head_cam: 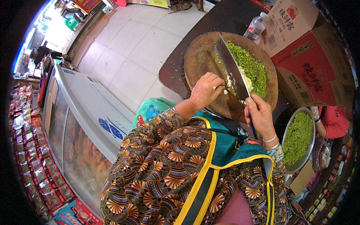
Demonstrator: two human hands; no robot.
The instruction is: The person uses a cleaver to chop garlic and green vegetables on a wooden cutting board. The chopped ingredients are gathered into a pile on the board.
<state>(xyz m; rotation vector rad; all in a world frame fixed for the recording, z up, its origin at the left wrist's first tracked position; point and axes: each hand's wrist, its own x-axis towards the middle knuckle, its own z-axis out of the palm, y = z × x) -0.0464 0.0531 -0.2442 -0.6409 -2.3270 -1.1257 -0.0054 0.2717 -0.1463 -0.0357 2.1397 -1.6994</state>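
My right hand grips a cleaver by its dark blue handle. The blade stands on edge over a round wooden chopping board. Chopped green peppers lie heaped to the right of the blade. Pale chopped pieces, apparently garlic, are by the blade's edge, with more on its left side. My left hand rests at the board's near left, its fingers curled close to those pieces. Small bits cling to its fingers. Whether it holds anything underneath is hidden.
Right of the board stand cardboard cartons and a plastic bottle. A metal basin of chopped greens is at right, beside another person's arm. A green plastic stool and glass-topped freezer are at left.
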